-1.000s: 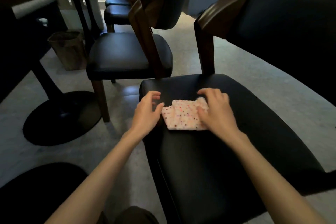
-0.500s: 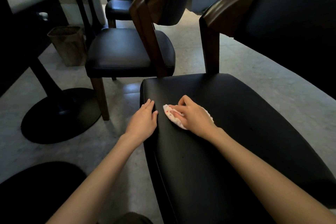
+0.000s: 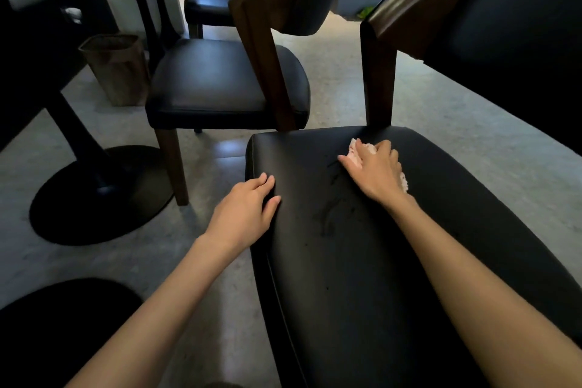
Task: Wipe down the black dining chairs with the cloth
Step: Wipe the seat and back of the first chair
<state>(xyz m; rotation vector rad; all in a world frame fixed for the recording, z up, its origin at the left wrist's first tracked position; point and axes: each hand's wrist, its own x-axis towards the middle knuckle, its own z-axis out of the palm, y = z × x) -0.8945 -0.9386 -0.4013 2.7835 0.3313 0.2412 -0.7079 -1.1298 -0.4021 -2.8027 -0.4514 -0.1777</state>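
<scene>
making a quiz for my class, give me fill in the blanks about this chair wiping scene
1. The right hand presses the pale dotted cloth flat on the ___ of the nearest black leather chair.
2. The left hand rests on its edge, holding ___.
3. The brown square bin stands on the ___.
Missing: seat; nothing; floor.
</scene>
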